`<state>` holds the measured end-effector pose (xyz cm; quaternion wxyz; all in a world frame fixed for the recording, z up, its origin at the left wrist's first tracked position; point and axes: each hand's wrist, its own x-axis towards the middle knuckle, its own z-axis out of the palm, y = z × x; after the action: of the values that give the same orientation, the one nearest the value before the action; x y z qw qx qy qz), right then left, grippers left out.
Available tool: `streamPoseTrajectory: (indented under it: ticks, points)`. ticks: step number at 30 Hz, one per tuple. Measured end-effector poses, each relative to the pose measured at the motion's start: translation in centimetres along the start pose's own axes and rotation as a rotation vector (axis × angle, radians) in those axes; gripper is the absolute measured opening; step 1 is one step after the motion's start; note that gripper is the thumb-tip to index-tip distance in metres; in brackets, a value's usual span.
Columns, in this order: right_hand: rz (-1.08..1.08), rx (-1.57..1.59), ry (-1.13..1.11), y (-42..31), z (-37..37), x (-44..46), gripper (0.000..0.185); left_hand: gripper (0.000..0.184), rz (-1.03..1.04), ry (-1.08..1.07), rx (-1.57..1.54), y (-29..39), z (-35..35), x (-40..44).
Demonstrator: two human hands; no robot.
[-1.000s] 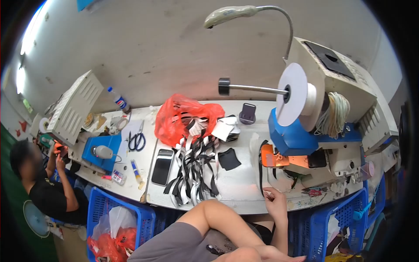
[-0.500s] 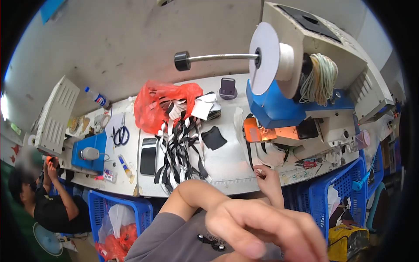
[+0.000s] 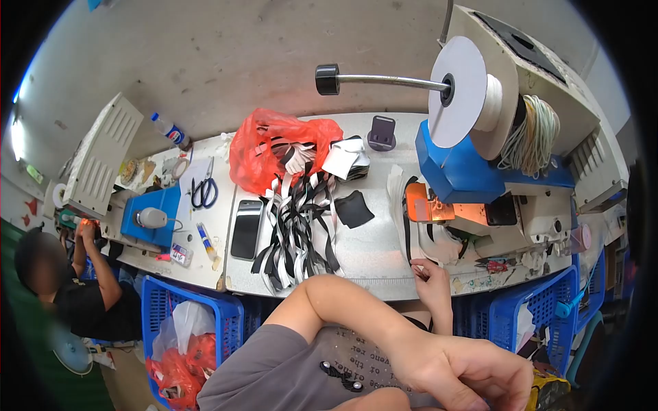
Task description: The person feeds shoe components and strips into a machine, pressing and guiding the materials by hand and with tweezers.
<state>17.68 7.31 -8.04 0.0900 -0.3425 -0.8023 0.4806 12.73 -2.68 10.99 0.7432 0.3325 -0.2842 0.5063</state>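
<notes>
My right hand [image 3: 432, 282] is at the table's front edge, thumb and fingers pinched on the lower end of a black strip [image 3: 408, 236]. The strip runs up beside the orange guard [image 3: 418, 203] of the machine, with white strips [image 3: 396, 205] along it. My left hand [image 3: 473, 375] is near the camera at the lower right, its arm crossing my body. Its fingers are loosely curled and apart from the thumb, with nothing visible in them. Black and white strips [image 3: 298, 233] lie in a heap left of a black fabric piece [image 3: 354, 209].
A red plastic bag [image 3: 257, 161], phone [image 3: 246, 229], scissors [image 3: 203, 193] and bottle [image 3: 170, 131] are on the table. A large spool [image 3: 456, 92] overhangs the blue machine part [image 3: 449, 171]. Blue baskets [image 3: 229, 329] stand below. Another person [image 3: 92, 301] sits at the left.
My left hand has come up from the bottom edge into closer view, then shifted right and downward. My right hand keeps its pinch at the strip's end. The camera view has shifted.
</notes>
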Motion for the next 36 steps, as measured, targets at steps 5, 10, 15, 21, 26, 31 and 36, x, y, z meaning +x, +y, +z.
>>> streamPoseTrajectory:
  ticks: [5, 10, 15, 21, 26, 31, 36]
  points:
    - [-0.079, 0.032, 0.050, 0.2, 0.5, 0.8, 0.030, 0.044, 0.196, 0.038, -0.082, -1.2, 1.2, 1.2]
    - [-0.197, -0.207, 0.238, -0.8, 1.0, 3.1, 0.026, 0.037, 0.081, 0.009, -0.036, -1.8, -0.7, 0.0]
    - [-0.095, -0.275, 0.309, -0.6, 2.7, 5.6, 0.027, 0.029, -0.154, 0.008, 0.207, -0.9, -1.9, -2.0]
    - [-0.007, -0.308, 0.313, 1.6, 4.0, 6.9, 0.027, 0.016, -0.603, 0.108, 0.749, 4.6, -4.2, -8.1]
    - [-0.111, -0.157, 0.455, 3.2, 4.7, 6.6, 0.025, 0.019, -0.610, 0.989, 1.392, 6.9, -8.4, -16.8]
    - [-0.202, -0.092, 0.491, 2.5, 4.0, 6.0, 0.013, 0.030, -0.579, 1.468, 1.528, 6.2, -12.2, -21.3]
    - [-0.184, 0.014, 0.147, -0.5, 1.4, 3.1, 0.015, 0.042, -0.191, 1.552, 0.838, 7.0, -13.7, -21.5]
